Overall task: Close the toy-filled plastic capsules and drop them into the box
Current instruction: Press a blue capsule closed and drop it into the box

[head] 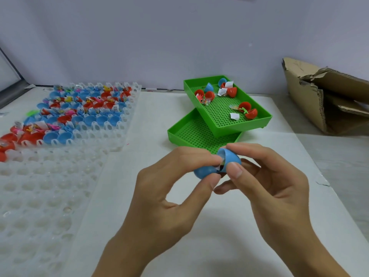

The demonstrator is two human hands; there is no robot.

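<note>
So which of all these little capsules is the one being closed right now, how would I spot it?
Start at the two stacked green perforated plastic trays mid-table, then drop to the two bare hands just in front of them. The left hand and right hand pinch a blue plastic capsule between them. Unlike the others, it is off the table, its halves still ajar.

This is looking like a small packing workbench for toy capsules. Left of the fingers (pixel 235 170), clear trays (pixel 50 186) are lying with rows of capsule halves (pixel 83 108), stacked green trays (pixel 219 130) are sitting just beyond, and a torn box (pixel 327 100) is standing far right.
</note>
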